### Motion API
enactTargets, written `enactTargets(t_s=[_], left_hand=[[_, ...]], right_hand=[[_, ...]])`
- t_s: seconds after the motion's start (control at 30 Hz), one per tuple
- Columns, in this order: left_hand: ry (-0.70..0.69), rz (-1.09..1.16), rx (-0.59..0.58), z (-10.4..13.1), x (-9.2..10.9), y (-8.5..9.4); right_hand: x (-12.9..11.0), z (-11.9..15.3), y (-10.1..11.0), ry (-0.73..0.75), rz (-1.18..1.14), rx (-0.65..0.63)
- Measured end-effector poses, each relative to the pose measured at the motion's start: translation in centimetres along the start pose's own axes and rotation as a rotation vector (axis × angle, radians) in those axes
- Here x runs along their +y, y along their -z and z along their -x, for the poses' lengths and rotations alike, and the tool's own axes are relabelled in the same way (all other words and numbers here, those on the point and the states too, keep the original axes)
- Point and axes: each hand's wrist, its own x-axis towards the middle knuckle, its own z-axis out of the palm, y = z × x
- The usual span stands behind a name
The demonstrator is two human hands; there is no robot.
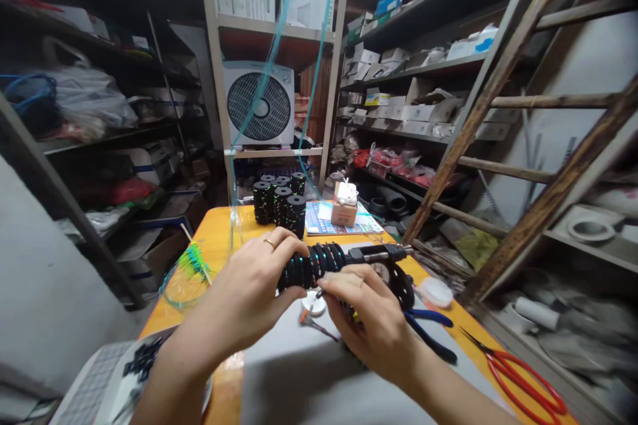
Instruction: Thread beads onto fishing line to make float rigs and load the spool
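My left hand (pixel 259 272), with a ring on one finger, is wrapped around the left end of a black ribbed roll (pixel 323 260) flecked with small coloured bits. The roll lies sideways, on or against a black metal device (pixel 379 254) at its right. My right hand (pixel 371 312) is closed in a pinch at the roll's front; a small dark tip shows at the fingertips, too small to name. Just below the hands sit a small white dish (pixel 313 303) and an orange-and-dark tool (pixel 314 323). Blue-handled pliers (pixel 431 332) lie right of my right hand, partly hidden.
Several black rolls (pixel 282 202) stand at the back of the yellow table (pixel 219 226), beside a small carton (pixel 343 209). Red-handled scissors (pixel 528 378) lie at right, near a clear lid (pixel 436 292). Green strands (pixel 194 262) and a tray of black pieces (pixel 142 358) are left. A wooden ladder (pixel 478 119) leans at right.
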Motion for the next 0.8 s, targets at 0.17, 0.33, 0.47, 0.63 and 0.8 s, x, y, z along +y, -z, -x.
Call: enactTargets(t_s=[0.17, 0.33, 0.47, 0.63, 0.8], left_hand=[[0.055, 0.030, -0.002, 0.2, -0.2, 0.0], [0.148, 0.023, 0.007, 0.3, -0.6, 0.2], [0.059, -0.103, 0.062, -0.1, 0.1, -0.2], [-0.108, -0.272, 0.080, -0.7, 2.1, -1.8], [-0.167, -0.380, 0.018, -1.0, 1.8, -2.8]], right_hand=[[0.4, 1.7, 0.6, 0.105, 0.091, -0.055], [1.1, 1.6, 2.2, -0.053, 0.089, -0.024], [1.8, 0.9, 2.7, -0.176, 0.111, -0.139], [2.2, 0.9, 2.6, -0.200, 0.075, -0.168], [1.7, 0.9, 4.1, -0.263, 0.034, -0.144]])
